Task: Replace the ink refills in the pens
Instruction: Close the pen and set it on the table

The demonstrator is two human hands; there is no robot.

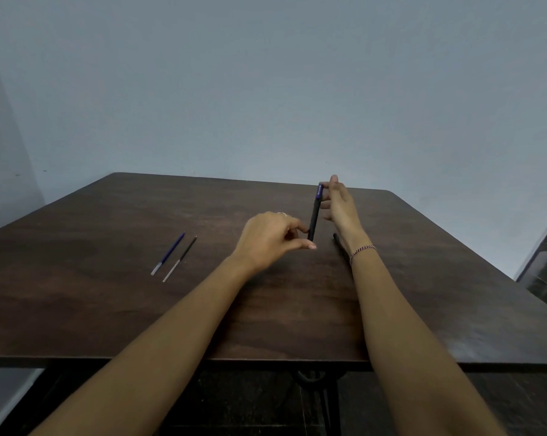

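Two forearms reach out over the table (108, 303) from its near edge, and the work sits between the hands, well out from that edge. The left hand (267, 239) is nearer, curled almost closed, its thumb and forefinger pinched around the lower end of the pen (313, 215), just above the wood. The pen stands nearly upright, its long axis running from that lower pinch up and slightly away, with the purple-banded end on top. The right hand (340, 204), a little farther out, is mostly open: its fingertips steady the purple top while the other fingers spread loose beside the barrel. A thread bracelet (362, 251) circles the right wrist, and a short dark piece (337, 239) lies on the wood just under it; I cannot tell what it is. Off to the left of the left hand, well apart from it, the blue refill (171, 251) and the black refill (180, 258) lie side by side, nearly parallel, clear ends toward the person. The left hand is the closer one to them, so it would likely fetch a refill once the barrel is opened. There is faint print on the purple band, too small to read.
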